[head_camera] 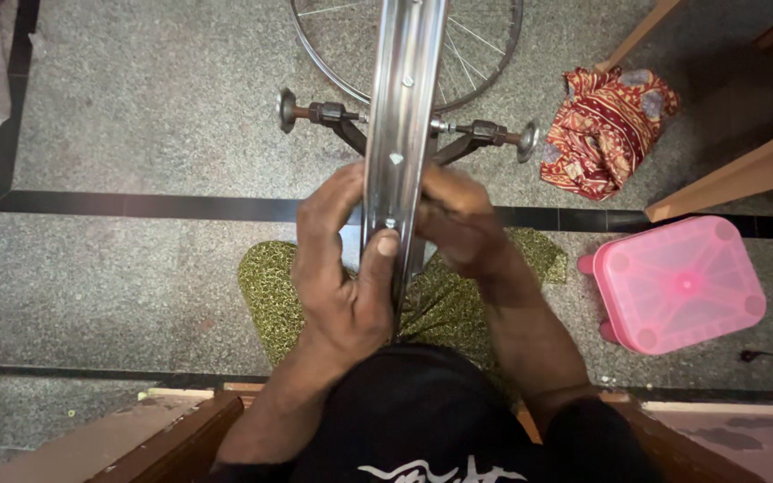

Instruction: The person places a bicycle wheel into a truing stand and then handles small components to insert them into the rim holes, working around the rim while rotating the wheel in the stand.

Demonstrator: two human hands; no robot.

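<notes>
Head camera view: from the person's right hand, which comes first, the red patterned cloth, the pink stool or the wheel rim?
1. Wheel rim, touching the right hand.
2. Pink stool, on the floor to its right.
3. Red patterned cloth, up and to the right; close to the stool's distance.

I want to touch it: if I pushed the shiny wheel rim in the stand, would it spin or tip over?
The shiny rim would probably spin, since it sits between the two arms of a stand. It looks like stiff metal, so it likely wouldn't bend. Right now the left hand and right hand grip it on both sides, so it probably stays put.
</notes>
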